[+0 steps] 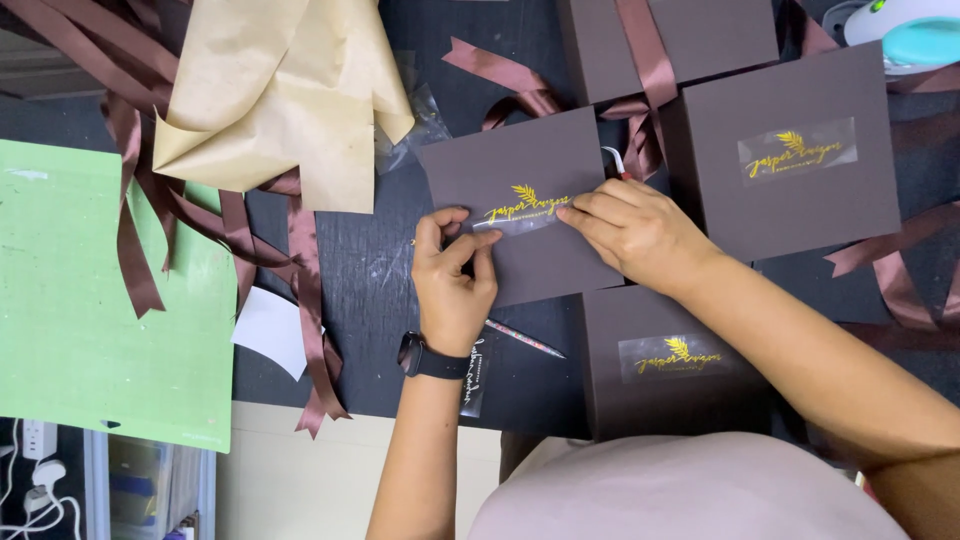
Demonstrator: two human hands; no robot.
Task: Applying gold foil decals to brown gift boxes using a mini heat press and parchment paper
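A flat, dark-brown square cardboard box lid (520, 200) is seen at the centre of a black worktable (370, 270), with a clear film strip carrying a gold leaf-and-script decal (522, 212) being worked on its face. The film's near end is pinched between thumb and forefinger of the left hand (455, 280), which wears a black wrist-watch (428, 358) and comes in from six o'clock. The film's other end is pressed flat by the extended, closed-together fingers of the right hand (635, 230), entering from four o'clock. The film appears partly lifted at the left end, so the transfer is judged to be under way rather than finished.

Two more dark-brown boxes are shown already bearing gold decals under their clear film: one at two o'clock (790, 150) and one at five o'clock (675, 360), just beside the lid. Their carrier films have not yet been peeled. A further brown box tied with brown satin ribbon (645, 60) lies at twelve o'clock. Loose ribbon lengths (300, 270), crumpled tan kraft paper (285, 90) and a green cutting mat (90, 290) are spread from nine to eleven o'clock. A thin pen-like tool (525, 338) lies near the left wrist.
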